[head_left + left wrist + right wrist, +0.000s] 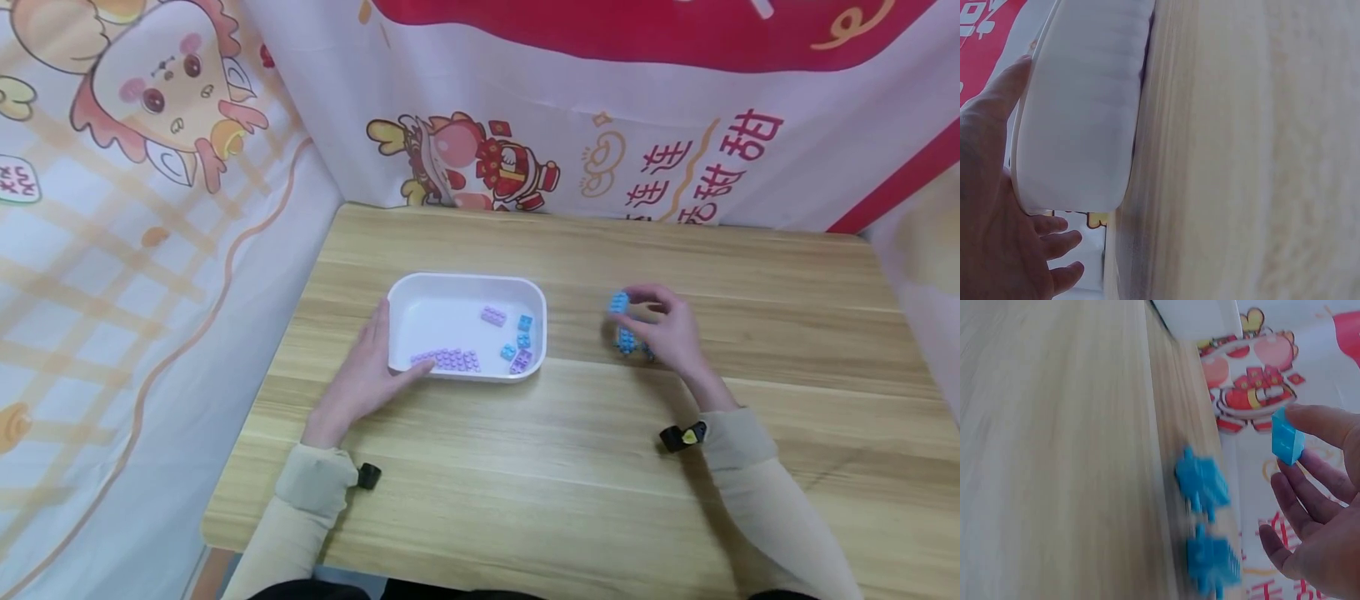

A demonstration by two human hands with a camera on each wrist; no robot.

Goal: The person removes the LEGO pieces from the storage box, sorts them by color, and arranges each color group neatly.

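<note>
A white plastic tray (467, 286) lies on the table with purple and blue toy bricks inside. My left hand (363, 367) rests against its left end, the thumb over the near rim and the other fingers fairly straight along the side. In the left wrist view, the hand (1004, 206) touches the outer wall. Right of the tray, my right hand (667, 325) pinches a light blue building brick (1287, 439) between thumb and fingertips, above the table. Below it stand two blue brick pieces (1202, 482), with peg-like parts at their sides; the hand partly hides them in the head view.
Inside the tray are a row of purple bricks (450, 360), a single purple brick (492, 316) and several small blue bricks (523, 340). The wooden table (480, 467) meets a printed cloth (570, 108) at the back; another cloth hangs at the left.
</note>
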